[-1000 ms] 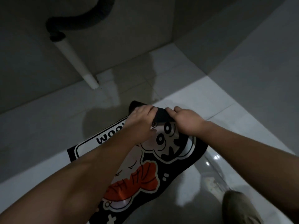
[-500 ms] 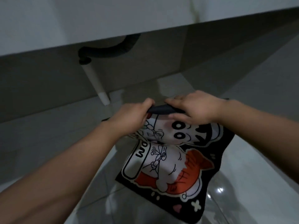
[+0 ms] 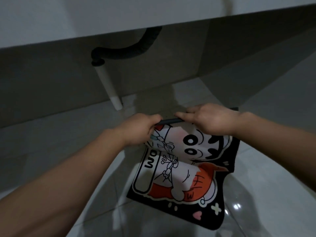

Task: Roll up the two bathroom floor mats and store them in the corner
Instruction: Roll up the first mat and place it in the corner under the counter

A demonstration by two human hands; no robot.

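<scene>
Already both hands are gripping the same thing, the cartoon-print floor mat (image 3: 186, 170), and the coming move turns on how its far edge is lying between them. Going from the left: the left hand (image 3: 138, 130) is curling shut around the left end of the rolled edge (image 3: 169, 120), fingers wrapping under and thumb over; that edge is running as a thin dark bar sideways from this hand to the other, so its long axis is lying straight across the view, parallel to the pale counter edge (image 3: 153, 16) above. At its right end the right hand (image 3: 211, 119) is pressing down flatter, fingers reaching along the bar and clamping it, palm covering the mat's top right part. Neither hand looks nearer; each is holding one end. From the grip, the rest of the mat is hanging down and back toward the person, printed face up, buckling in a soft fold midway, its near edge trailing on the glossy tiled floor (image 3: 85, 127). Rolling, I judge, means turning the bar toward the body along that hanging length. Only this one mat is showing.
</scene>
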